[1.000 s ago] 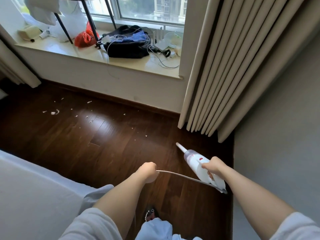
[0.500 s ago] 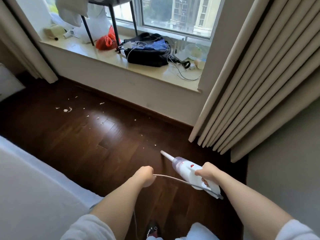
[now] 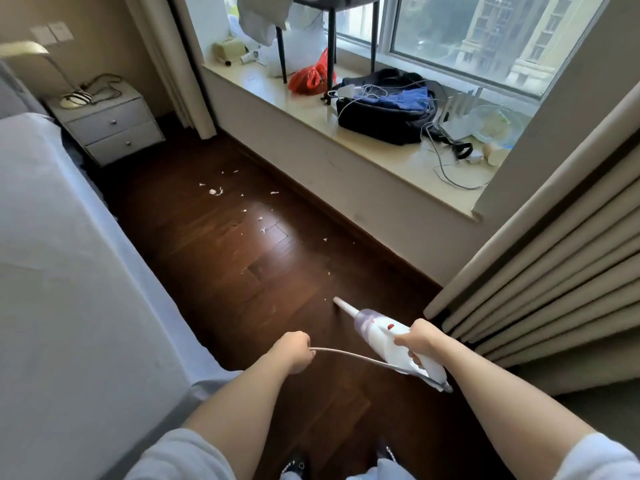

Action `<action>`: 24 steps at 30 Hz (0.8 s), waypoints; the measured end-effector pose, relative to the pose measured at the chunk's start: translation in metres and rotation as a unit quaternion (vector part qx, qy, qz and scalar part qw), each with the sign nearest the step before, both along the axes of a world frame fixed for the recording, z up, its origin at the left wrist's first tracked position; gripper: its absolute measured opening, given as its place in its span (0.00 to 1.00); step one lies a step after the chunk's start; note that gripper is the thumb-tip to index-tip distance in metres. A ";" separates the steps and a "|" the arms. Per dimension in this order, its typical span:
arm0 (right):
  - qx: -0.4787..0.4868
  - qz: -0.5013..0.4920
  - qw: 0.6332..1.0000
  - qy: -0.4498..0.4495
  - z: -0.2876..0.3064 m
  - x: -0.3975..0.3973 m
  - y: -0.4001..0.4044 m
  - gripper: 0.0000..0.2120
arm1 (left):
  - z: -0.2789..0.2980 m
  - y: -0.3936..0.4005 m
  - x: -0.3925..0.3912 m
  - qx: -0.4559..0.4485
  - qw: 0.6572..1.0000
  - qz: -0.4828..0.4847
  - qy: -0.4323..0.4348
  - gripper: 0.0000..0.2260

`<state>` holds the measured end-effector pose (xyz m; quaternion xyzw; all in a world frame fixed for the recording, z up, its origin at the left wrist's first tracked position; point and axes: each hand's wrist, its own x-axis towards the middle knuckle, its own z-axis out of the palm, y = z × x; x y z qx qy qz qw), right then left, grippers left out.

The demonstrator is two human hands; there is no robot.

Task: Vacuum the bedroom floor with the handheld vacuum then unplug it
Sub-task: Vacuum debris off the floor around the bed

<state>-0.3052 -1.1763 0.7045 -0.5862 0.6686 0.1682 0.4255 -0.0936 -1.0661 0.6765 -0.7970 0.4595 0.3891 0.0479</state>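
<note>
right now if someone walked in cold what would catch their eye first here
Probably the white handheld vacuum low in the middle, gripped by the right hand with its nozzle aimed at the dark wood floor, while the left hand holds its cord. Next, the white scraps strewn further ahead, and the cluttered window ledge with a black bag and a red bag.

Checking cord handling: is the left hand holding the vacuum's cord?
Yes, the left hand grips the cord trailing from the vacuum.
</note>
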 end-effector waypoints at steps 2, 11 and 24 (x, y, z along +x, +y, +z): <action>0.004 0.026 1.000 -0.009 0.004 -0.009 -0.013 0.14 | -0.001 -0.008 -0.014 -0.002 1.000 0.008 0.006 0.12; -0.004 0.104 0.995 0.000 -0.010 -0.008 -0.023 0.14 | -0.001 -0.007 -0.030 0.008 0.997 0.070 -0.016 0.12; -0.020 0.082 0.996 -0.012 -0.025 -0.029 -0.057 0.10 | 0.004 0.009 -0.053 -0.014 0.991 0.130 -0.005 0.09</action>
